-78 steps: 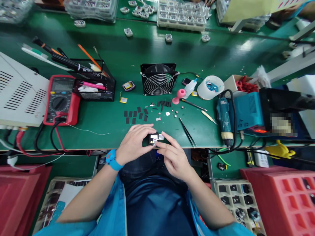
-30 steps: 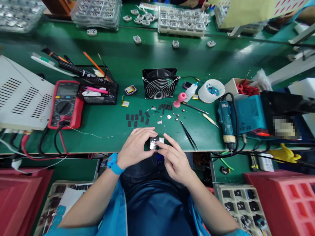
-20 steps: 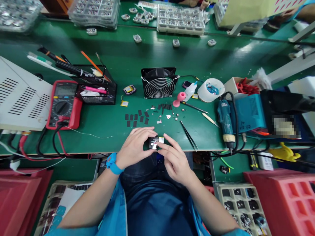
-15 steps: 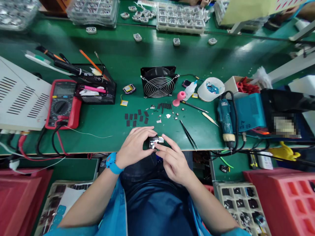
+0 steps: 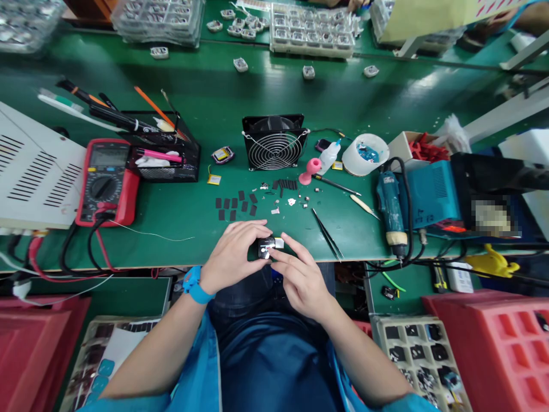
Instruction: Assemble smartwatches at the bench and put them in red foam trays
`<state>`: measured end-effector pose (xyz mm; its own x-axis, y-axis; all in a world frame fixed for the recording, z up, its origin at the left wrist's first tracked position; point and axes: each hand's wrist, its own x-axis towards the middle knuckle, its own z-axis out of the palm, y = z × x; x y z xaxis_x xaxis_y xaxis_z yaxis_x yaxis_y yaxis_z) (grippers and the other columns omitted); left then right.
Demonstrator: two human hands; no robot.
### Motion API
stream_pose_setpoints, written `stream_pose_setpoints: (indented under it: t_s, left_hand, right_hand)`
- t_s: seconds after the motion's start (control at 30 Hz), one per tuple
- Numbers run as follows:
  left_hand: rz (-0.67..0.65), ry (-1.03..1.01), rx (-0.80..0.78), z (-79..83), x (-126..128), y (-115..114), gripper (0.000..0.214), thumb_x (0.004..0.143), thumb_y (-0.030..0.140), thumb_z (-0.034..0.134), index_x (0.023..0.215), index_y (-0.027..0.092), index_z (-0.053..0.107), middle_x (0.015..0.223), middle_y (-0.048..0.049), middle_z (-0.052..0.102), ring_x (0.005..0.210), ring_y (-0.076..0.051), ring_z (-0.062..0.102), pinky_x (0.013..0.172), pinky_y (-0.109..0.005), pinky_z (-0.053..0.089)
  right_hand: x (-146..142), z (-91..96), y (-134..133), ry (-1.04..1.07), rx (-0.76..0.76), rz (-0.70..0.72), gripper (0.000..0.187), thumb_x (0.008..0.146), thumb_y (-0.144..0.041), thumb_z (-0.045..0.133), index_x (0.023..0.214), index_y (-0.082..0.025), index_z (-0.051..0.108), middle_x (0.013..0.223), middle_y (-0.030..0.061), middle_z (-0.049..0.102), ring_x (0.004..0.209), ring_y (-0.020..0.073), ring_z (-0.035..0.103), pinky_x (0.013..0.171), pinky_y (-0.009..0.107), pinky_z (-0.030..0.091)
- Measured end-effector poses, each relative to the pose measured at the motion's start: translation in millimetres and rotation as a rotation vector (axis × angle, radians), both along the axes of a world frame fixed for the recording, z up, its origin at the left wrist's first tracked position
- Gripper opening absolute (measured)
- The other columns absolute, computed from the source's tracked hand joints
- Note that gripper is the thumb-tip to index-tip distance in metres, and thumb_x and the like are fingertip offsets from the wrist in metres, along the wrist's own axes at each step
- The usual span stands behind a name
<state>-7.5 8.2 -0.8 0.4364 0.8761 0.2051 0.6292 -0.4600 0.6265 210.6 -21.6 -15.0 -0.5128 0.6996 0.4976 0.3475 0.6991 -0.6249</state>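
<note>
A small black glossy electronic device (image 5: 265, 248) is held over the front edge of the bench. My left hand (image 5: 234, 252), with a blue band on the wrist, grips it from the left between thumb and fingers. From the right, my right hand (image 5: 302, 274) has its fingertips against the device. Its index finger lies beside a small silver-and-yellow piece (image 5: 279, 243) at the device's right side. The other fingers are curled, and the right thumb is mostly hidden. Black tweezers (image 5: 326, 234) lie on the bench right of my hands.
Several black pads (image 5: 234, 203) lie beyond my hands, with a fan (image 5: 275, 143) behind them. A multimeter (image 5: 107, 182) and pen holder (image 5: 167, 151) stand left. A white tub (image 5: 354, 160), electric screwdriver (image 5: 391, 209) and teal box (image 5: 431, 194) are right. Compartment trays flank my lap.
The silver-and-yellow piece shows a little more at the device's right side. Both hands stay in nearly the same place; the view has shifted slightly.
</note>
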Motion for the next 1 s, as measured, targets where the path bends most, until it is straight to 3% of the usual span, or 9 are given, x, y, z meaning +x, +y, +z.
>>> stream_pose_setpoints:
  t_s: [1.0]
  left_hand:
    - [0.006,-0.025,-0.030,2.0,-0.3,0.2,0.037,0.082,0.024,0.077,0.115,0.023,0.060,0.120,-0.0048,0.073,0.129,-0.029,0.062,0.108,-0.050,0.046]
  right_hand:
    - [2.3,-5.8,0.3,0.101,-0.034,-0.036,0.040,0.088,0.004,0.045,0.117,-0.017,0.063,0.128,0.0177,0.070,0.143,0.0342,0.051,0.107,0.061,0.055]
